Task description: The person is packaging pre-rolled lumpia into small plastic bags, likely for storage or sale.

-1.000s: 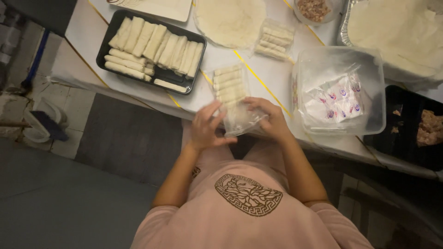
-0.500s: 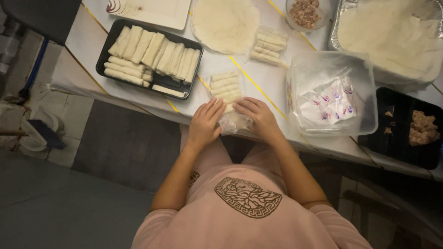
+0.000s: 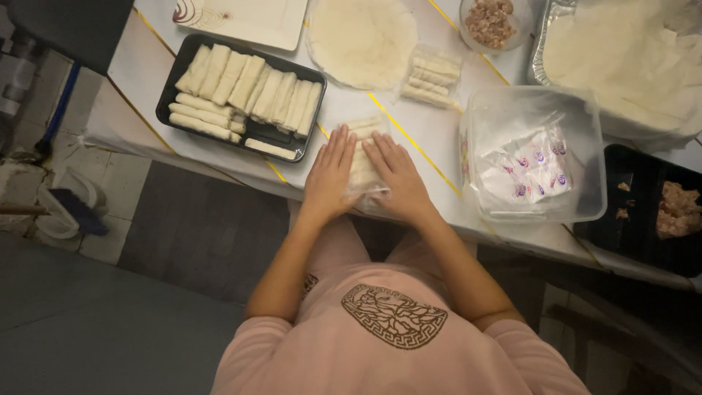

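On the white tabletop (image 3: 439, 139), a black rectangular tray (image 3: 241, 99) at ten o'clock holds roughly a dozen pale rolls. The left hand (image 3: 329, 175) and right hand (image 3: 395, 179) lie flat, fingers spread, pressing one clear plastic bag of rolls (image 3: 360, 157) between them. Even, gentle pressure would expel air without crushing. One sealed bag (image 3: 433, 75) sits at one o'clock, one clear plastic tub (image 3: 537, 153) at three.

Pink short-sleeved top (image 3: 395, 351), ornate dark chest emblem (image 3: 395, 316) (possibly embroidered), bare forearms
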